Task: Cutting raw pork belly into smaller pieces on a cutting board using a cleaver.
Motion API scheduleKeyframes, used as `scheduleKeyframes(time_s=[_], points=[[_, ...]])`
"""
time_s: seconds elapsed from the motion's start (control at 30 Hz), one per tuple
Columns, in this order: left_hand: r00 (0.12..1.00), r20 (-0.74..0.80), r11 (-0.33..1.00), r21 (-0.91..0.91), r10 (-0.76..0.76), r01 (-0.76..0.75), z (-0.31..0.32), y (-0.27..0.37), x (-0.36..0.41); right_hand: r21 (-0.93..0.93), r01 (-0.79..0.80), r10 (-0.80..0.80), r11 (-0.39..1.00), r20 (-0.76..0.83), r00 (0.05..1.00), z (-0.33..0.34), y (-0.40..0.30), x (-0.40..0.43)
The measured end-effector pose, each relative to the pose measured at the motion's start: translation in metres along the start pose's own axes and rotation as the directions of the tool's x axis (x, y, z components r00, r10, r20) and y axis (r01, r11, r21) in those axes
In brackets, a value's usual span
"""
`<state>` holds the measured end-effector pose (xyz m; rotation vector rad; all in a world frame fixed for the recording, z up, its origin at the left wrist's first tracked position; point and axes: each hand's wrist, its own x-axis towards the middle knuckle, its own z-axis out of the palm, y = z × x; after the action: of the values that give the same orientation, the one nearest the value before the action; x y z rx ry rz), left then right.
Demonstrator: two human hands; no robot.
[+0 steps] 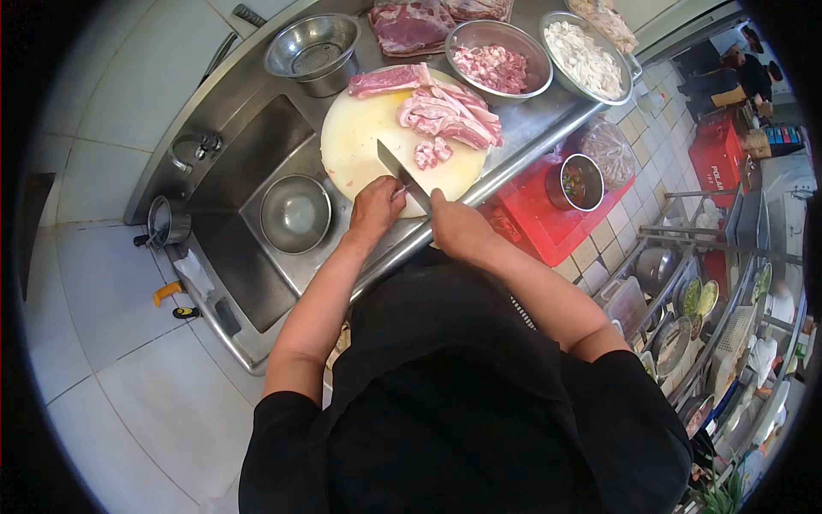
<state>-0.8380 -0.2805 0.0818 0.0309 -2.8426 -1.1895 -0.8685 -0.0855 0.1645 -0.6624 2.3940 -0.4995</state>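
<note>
My right hand [459, 226] grips the handle of a kitchen knife [403, 172], its blade pointing up and left over a round, off-white cutting board [359, 144]. Beside the blade, my left hand [377, 207] holds a small piece of raw meat [399, 191] at the board's near edge. A few cut meat pieces [432, 153] lie to the right of the blade. Behind them are raw meat strips [446, 115] in a heap, with a longer slab [388, 81] at the board's far side. The fingertips of my left hand are partly hidden.
A steel bowl of cut meat [498, 67], a bowl of white pieces [584, 58] and a steel strainer [312, 48] stand behind the board. Left is a sink with a metal bowl [296, 214]. A pot [575, 183] sits on a red container [546, 225] at right. Other people are farther off.
</note>
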Motion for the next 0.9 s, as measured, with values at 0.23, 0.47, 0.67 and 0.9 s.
scheduleKeyframes(time_s=[0.23, 0.47, 0.67, 0.9], points=[[0.997, -0.07, 1.0, -0.004, -0.016, 0.016, 0.005, -0.008, 0.001, 0.032, 0.052, -0.05, 0.998, -0.064, 0.997, 0.008, -0.011, 0.032], [0.991, -0.129, 0.996, 0.069, -0.043, 0.052, 0.013, -0.004, -0.002, 0.009, 0.044, -0.043, 0.999, -0.047, 0.998, 0.015, 0.025, -0.034], [0.978, -0.192, 0.994, 0.046, -0.085, 0.095, 0.005, -0.018, 0.009, 0.03, 0.007, -0.006, 1.0, -0.04, 0.999, 0.01, 0.053, -0.061], [0.989, -0.073, 0.986, -0.115, -0.132, 0.123, 0.0, 0.01, 0.02, 0.126, -0.085, 0.108, 0.988, -0.186, 0.977, -0.017, 0.039, -0.036]])
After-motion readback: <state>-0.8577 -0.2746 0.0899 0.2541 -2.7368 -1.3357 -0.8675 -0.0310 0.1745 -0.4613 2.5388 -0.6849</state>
